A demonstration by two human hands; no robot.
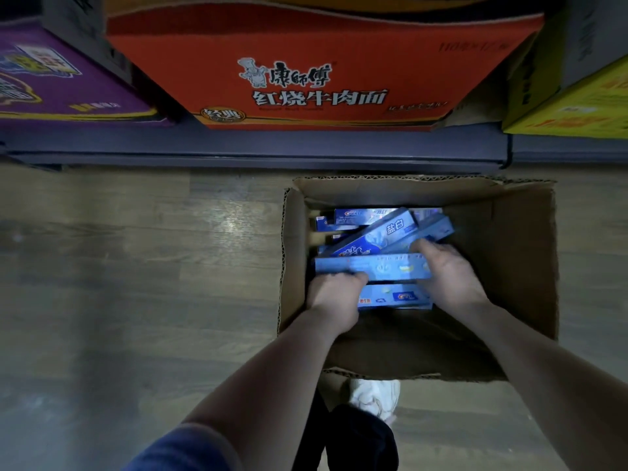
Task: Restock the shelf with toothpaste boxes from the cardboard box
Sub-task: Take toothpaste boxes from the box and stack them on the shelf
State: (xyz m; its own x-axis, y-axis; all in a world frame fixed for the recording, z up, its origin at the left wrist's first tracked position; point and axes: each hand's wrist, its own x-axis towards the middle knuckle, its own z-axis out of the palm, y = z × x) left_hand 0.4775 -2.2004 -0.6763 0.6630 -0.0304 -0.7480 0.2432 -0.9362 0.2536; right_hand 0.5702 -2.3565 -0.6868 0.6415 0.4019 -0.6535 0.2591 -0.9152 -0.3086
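Both hands reach into the open cardboard box (509,232) on the floor at 3 o'clock: the left hand (334,297) and right hand (448,277) each grasp an end of a blue toothpaste box (380,266), fingertips curled out of sight. More toothpaste boxes (377,229) lie jumbled behind, print blurred. At 12 o'clock the shelf (272,147) carries an orange noodle carton (316,62), its top cut off.

Matt brown corrugated cardboard box (509,253), raw-edged; glossy printed card toothpaste boxes (373,266); wood-grain floor (136,266) with a dull sheen; smooth, matt grey shelf (272,147).
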